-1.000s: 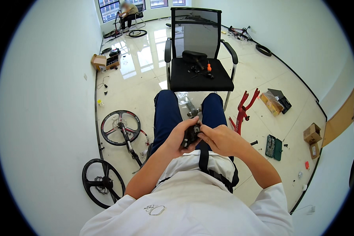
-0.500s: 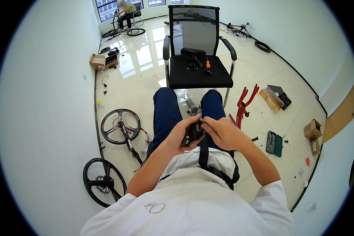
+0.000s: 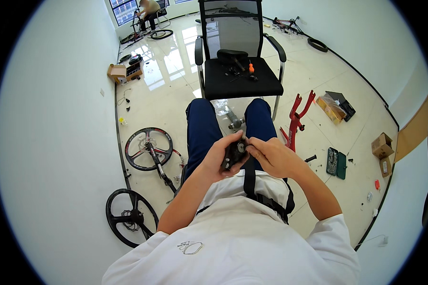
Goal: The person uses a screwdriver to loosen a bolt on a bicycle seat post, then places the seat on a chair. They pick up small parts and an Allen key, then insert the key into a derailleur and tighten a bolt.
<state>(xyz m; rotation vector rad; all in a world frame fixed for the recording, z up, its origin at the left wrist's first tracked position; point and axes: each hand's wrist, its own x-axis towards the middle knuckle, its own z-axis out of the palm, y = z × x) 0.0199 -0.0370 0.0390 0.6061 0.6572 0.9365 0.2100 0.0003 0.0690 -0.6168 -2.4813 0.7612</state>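
Observation:
Above my lap, my left hand point(image 3: 219, 159) is wrapped round a small black bicycle part point(image 3: 234, 153) with a round silver piece and a few metal bolts on it. Its exact kind is hard to make out. My right hand point(image 3: 272, 155) is closed, thumb and fingers pinched against the right edge of that part, so the fingertips partly hide what they grip. Beyond my hands, on the floor between my knees, lies a grey metal tube-like part point(image 3: 233, 118).
A black chair point(image 3: 242, 88) ahead carries a saddle point(image 3: 233, 56) and an orange-handled screwdriver point(image 3: 251, 68). Wheels point(image 3: 149, 148) lie left; a red fork point(image 3: 296, 124), a green tool case point(image 3: 336, 163) and cardboard boxes point(image 3: 381, 145) lie right. Another person point(image 3: 150, 10) sits far left.
The view has tilted slightly, so the chair and floor items sit a little differently. Both hands keep hold of the black part, which has turned slightly, showing more of its round silver piece.

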